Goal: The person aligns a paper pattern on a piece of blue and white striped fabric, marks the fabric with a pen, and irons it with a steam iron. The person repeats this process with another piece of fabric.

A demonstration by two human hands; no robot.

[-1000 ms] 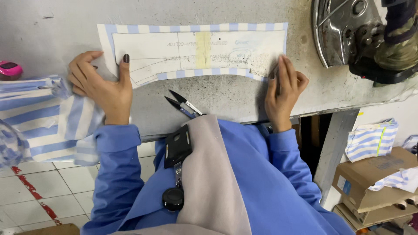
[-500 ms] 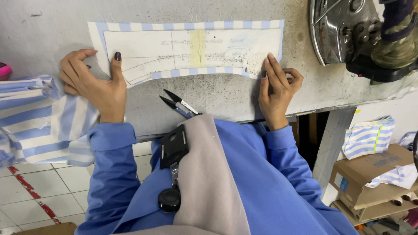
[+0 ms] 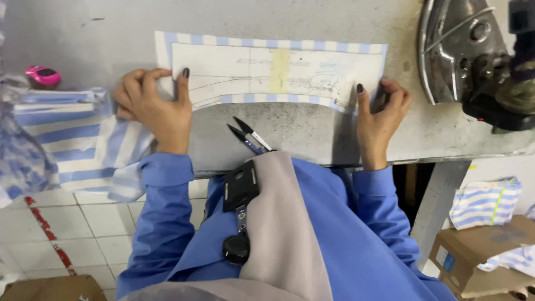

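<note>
Left hand point(image 3: 153, 108) at left end of paper pattern point(image 3: 262, 72), fingers curled, thumb pressing down on it. Right hand point(image 3: 382, 108) at right end, thumb pinning edge, fingers bent; neither hand closed around it. Pattern lies flat on striped fabric point(image 3: 273, 47) on grey surface point(image 3: 301, 131). Snips point(image 3: 248, 135) near front edge, between hands. Striped cloth pile point(image 3: 72, 134) just left of left hand. Pink object point(image 3: 42, 76) beyond it. Machine wheel point(image 3: 462, 50) at right.
</note>
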